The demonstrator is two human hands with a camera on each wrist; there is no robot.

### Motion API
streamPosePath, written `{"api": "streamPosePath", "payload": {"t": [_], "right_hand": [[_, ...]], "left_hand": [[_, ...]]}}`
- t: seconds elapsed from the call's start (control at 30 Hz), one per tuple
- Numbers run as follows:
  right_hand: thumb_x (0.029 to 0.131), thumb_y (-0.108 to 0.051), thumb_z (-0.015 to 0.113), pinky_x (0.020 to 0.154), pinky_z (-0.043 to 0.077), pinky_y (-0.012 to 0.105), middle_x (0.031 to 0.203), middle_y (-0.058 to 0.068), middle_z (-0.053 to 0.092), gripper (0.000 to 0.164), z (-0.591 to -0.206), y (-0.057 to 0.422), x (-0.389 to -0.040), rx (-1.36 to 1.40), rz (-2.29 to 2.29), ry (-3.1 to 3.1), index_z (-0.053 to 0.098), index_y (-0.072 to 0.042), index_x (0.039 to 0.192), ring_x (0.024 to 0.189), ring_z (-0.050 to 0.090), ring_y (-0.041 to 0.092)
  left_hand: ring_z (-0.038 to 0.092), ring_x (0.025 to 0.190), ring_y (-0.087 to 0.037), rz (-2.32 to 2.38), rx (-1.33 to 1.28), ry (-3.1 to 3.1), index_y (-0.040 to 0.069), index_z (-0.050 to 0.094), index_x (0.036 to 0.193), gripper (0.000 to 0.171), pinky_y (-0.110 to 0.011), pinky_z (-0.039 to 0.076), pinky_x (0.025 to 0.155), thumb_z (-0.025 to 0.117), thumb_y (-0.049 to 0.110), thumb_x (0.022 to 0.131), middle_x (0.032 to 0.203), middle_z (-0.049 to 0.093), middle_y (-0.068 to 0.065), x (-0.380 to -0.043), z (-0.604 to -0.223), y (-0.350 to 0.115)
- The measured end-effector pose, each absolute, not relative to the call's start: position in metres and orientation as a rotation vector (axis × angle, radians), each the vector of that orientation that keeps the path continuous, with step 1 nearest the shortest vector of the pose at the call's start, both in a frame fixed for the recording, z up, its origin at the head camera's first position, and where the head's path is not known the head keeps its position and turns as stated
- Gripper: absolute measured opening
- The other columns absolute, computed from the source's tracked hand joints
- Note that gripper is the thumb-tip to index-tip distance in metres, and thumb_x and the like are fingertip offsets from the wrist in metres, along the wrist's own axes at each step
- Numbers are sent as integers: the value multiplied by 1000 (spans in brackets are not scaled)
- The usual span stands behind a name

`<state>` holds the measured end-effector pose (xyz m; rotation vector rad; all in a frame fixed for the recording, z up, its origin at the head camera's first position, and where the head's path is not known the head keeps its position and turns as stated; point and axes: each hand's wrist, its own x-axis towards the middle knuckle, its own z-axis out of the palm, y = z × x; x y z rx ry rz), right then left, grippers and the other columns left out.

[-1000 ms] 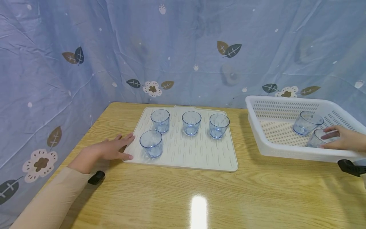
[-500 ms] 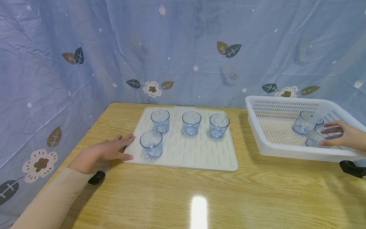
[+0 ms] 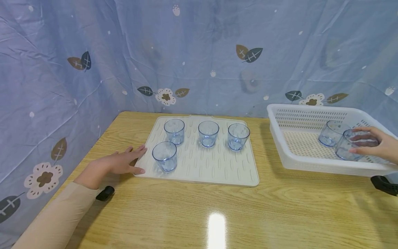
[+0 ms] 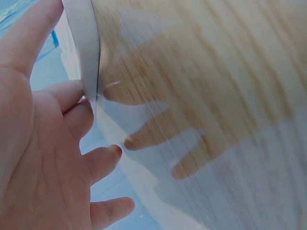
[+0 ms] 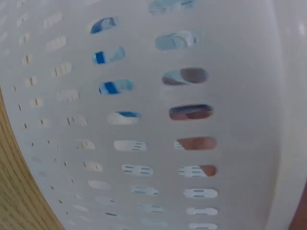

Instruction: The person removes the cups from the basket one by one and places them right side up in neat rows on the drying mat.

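Observation:
At the left end of a cream draining mat (image 3: 202, 169), my left hand (image 3: 122, 162) rests with spread fingers on the mat's edge. The left wrist view shows fingers (image 4: 72, 98) touching the mat's raised edge. Inside the white plastic basket (image 3: 323, 164) at the right, my right hand (image 3: 384, 145) holds a clear bluish glass (image 3: 343, 148) by its side, thumb near and fingers beyond. That glass leans a little. Another glass (image 3: 329, 133) sits just behind it in the basket. Slots in the basket wall (image 5: 240, 143) give the right wrist view only glimpses of the fingers.
Several similar glasses stand upright on the mat: a front-left glass (image 3: 164, 157), a back-left glass (image 3: 174, 133), a middle glass (image 3: 208, 135) and a right glass (image 3: 238, 136). Beneath is a wooden table (image 3: 174, 214); a blue patterned curtain (image 3: 199, 52) hangs behind.
In the basket my right hand has risen slightly and shifted right, and the glass it holds has come up and tilted. My left hand and the glasses on the mat have stayed put.

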<state>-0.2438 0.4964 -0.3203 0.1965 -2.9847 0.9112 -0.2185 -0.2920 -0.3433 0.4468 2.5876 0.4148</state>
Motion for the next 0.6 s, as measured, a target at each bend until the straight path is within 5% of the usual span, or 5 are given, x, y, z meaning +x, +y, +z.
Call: {"api": "streamPosePath", "payload": {"t": [0.07,0.13,0.27,0.3,0.6], "right_hand": [[96,-7,73,64,57,41,124,39,44,77,-321,497,-243,204,958,-2945,23,-41,145,78,40,-23],[97,-7,73,64,56,29,121,25,51,79,-321,496,-241,209,988,-2914,20,-53,135,80,39,-26],[98,-7,71,62,43,7,115,-2,45,78,-323,494,-240,212,1031,-2863,22,-60,127,85,38,-26],[99,-7,70,63,42,6,117,2,43,78,-324,494,-239,218,1034,-2857,22,-60,129,85,37,-25],[101,-1,65,68,41,4,112,-30,40,77,-322,488,-242,280,1158,-2771,29,-51,147,92,41,-24]], "left_hand": [[-1,147,-60,416,447,2587,2,13,164,104,-85,2,103,65,60,95,169,7,-24,-218,-343,-292],[-1,147,-60,423,446,2586,2,13,164,104,-85,1,103,65,60,95,169,7,-24,-218,-342,-291],[-2,147,-60,432,444,2581,2,13,164,104,-85,1,103,66,59,95,169,6,-24,-218,-342,-292],[-2,147,-60,432,444,2582,2,13,164,104,-85,1,103,66,59,95,169,6,-24,-218,-342,-292],[-1,147,-60,416,443,2589,2,13,165,105,-85,1,103,65,60,94,169,6,-23,-218,-343,-292]]}}
